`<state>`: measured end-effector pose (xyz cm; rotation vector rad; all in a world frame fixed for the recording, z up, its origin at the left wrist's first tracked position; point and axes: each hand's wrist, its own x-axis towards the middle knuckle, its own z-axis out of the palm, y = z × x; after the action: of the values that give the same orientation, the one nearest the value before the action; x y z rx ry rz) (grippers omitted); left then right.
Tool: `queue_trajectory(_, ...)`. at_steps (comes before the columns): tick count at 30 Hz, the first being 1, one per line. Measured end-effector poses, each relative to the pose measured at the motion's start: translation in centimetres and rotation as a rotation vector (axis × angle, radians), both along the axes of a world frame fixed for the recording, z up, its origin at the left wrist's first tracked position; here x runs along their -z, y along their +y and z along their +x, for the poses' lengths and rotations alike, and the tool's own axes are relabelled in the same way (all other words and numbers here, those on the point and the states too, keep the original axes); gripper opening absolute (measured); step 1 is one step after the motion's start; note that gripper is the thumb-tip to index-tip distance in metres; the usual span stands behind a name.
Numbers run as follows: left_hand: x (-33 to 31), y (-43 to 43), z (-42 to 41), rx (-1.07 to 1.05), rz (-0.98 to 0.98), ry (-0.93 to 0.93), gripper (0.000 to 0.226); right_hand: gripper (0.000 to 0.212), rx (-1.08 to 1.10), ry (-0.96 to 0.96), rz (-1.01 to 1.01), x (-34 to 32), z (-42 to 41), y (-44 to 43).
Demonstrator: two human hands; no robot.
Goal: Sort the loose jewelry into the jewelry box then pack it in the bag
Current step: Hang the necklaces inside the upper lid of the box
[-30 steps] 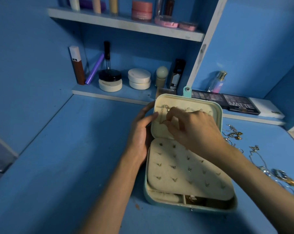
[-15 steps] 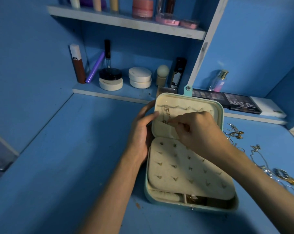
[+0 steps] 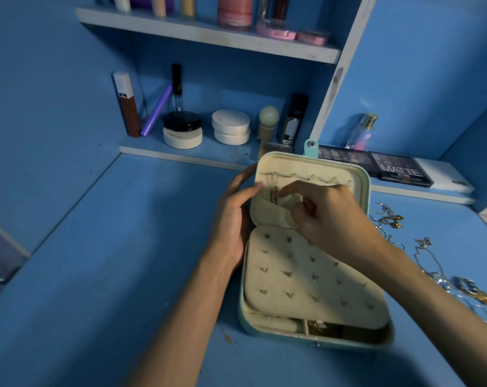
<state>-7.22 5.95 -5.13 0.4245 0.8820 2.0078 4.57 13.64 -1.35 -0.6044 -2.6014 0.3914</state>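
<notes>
Box (image 3: pixel 243 311): open on worktop (image 3: pixel 119 261), lid (image 3: pixel 306 166) upright. My left hand (image 3: pixel 231 219) grips lid edge. My right hand (image 3: pixel 331 219) pinches lid pocket (image 3: pixel 264 216); forefinger on chain (image 3: pixel 273 191). Loose jewelry (image 3: pixel 389 216): worktop, right of box.

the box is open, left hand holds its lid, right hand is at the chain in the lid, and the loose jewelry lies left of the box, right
Not quite. The head view shows the loose jewelry right of the box, not left. The rest stands: the box is open, the left hand holds its lid, and the right hand is at the chain in the lid.
</notes>
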Motion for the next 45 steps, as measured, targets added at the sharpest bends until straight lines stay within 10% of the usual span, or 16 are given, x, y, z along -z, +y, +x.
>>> queue_trajectory(17, 0.2, 0.0, -0.1, -0.010, -0.032, 0.000, 0.033, 0.050, 0.024, -0.068, 0.030, -0.3, -0.6, 0.2)
queue_trajectory(39, -0.1, 0.0, 0.0, -0.010, -0.103, 0.085, 0.034, 0.019, 0.111, 0.143, -0.009, -2.4, 5.0, 3.2)
queue_trajectory(45, -0.5, -0.1, 0.3, -0.018, -0.093, 0.082, 0.032, 0.013, 0.260, -0.390, -0.150, -2.9, 8.6, 8.4)
